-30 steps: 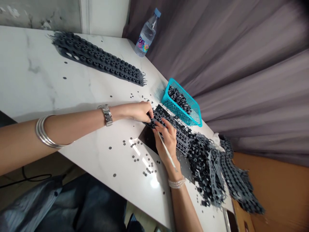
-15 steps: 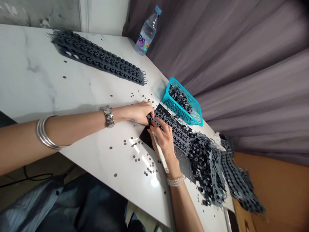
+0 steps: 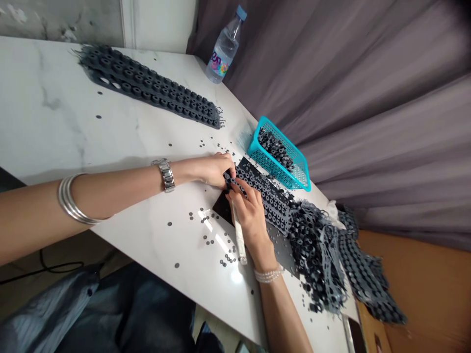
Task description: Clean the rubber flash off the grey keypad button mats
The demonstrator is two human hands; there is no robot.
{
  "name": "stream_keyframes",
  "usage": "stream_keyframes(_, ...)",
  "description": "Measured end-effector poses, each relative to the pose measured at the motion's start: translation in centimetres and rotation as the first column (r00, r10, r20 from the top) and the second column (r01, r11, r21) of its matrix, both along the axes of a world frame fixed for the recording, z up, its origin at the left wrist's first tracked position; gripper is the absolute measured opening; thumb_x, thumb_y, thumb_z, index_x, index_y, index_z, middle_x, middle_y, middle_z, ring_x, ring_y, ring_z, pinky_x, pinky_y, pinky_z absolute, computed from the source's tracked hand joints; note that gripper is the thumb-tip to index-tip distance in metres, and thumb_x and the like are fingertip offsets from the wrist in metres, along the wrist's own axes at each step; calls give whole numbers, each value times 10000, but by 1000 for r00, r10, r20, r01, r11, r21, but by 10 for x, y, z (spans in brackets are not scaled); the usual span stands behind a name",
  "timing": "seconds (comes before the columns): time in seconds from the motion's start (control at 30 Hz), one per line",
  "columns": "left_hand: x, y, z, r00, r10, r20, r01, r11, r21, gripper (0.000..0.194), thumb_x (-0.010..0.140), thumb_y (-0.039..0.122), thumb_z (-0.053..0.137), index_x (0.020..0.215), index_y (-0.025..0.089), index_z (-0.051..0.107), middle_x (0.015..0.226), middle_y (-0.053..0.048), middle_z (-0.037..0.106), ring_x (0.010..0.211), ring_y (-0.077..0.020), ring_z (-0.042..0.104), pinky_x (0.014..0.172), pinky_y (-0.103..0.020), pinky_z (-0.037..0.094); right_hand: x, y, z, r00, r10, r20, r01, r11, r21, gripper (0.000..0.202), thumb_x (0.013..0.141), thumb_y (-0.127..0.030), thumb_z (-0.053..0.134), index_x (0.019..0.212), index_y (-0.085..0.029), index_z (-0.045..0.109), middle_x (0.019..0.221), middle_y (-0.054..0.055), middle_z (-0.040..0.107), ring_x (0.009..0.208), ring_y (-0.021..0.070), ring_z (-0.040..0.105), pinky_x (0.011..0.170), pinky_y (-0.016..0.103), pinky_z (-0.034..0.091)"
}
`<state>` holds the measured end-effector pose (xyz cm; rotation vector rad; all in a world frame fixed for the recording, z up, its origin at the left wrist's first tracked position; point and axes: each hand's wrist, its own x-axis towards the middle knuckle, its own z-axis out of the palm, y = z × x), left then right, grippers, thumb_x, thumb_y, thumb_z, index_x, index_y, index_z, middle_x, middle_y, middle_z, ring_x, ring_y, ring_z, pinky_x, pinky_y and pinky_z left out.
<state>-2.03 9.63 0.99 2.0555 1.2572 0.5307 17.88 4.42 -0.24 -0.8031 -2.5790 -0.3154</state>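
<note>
left hand (image 3: 215, 169): fingers closed on end of ringed sheet (image 3: 275, 208), sheet lying over black board (image 3: 222, 206) on table (image 3: 136, 137). right hand (image 3: 252, 218): fingers gripping white stick (image 3: 239, 236), tips at same end. teal basket (image 3: 270, 164) near sheet.

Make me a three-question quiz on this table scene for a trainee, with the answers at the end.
1. Fill the gap: the slim white stick-like tool is in the person's ___ hand.
2. True or false: the clear plastic bottle has a red cap.
3. What does the turquoise plastic lattice basket hold?

Key:
1. Right hand.
2. False; it has a blue cap.
3. Small dark grey pieces.
</note>
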Motion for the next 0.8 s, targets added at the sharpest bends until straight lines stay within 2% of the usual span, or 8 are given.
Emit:
stream_keyframes(0.13, 1, 0, -1, 1000, 7, -6, -7, 1000, 2, 363, 645, 306, 694, 991, 197, 686, 1161, -95, 544, 1055, -247, 506, 900, -317, 417, 1, 1, -1, 994, -75, -82, 76, 997, 8, 180, 967, -103, 464, 1042, -192, 601, 1223, 151, 664, 1278, 239, 538, 917, 388, 471)
stream_keyframes(0.23, 1, 1, -2, 1000, 8, -15, -8, 1000, 2, 374, 650, 302, 687, 1010, 199, 678, 1167, -90, 541, 1063, -239, 505, 893, -306, 419, 0, 0, 0, 994, -31, -108, 36, 999, 39, 128, 959, -116, 499, 1001, -194, 591, 1149, 138, 704, 1245, 243, 575, 909, 395, 477)
stream_keyframes(0.33, 2, 1, -2, 1000, 11, -27, -11, 1000, -3, 382, 636, 280, 680, 1009, 197, 676, 1180, -88, 535, 1026, -227, 519, 860, -298, 429, -1, -2, 1, 995, 25, -94, -19, 997, 73, 85, 949, -134, 536, 971, -196, 590, 1147, 142, 712, 1237, 244, 591, 907, 392, 483)
stream_keyframes(0.47, 3, 2, -2, 999, 16, -44, -17, 1000, -8, 401, 618, 286, 686, 1008, 195, 677, 1192, -86, 533, 985, -216, 522, 842, -298, 431, -3, -3, 2, 995, 36, -89, -27, 994, 103, 77, 948, -136, 547, 945, -199, 591, 1128, 138, 722, 1223, 238, 607, 894, 380, 481)
stream_keyframes(0.67, 2, 3, -4, 998, 17, -56, -17, 1000, -3, 380, 614, 287, 671, 988, 222, 674, 1210, -68, 537, 991, -212, 509, 844, -299, 424, -4, -3, 3, 999, 27, -20, -26, 997, 73, 104, 960, -126, 520, 935, -205, 582, 1132, 128, 718, 1250, 233, 581, 917, 382, 465)
stream_keyframes(0.8, 3, 4, -7, 998, 22, -55, -22, 1000, 6, 373, 626, 289, 657, 994, 229, 669, 1206, -69, 538, 1033, -225, 501, 875, -310, 416, -5, -1, -1, 1000, -8, 1, 8, 998, 54, 141, 974, -107, 463, 986, -186, 579, 1241, 169, 660, 1291, 230, 535, 911, 374, 465)
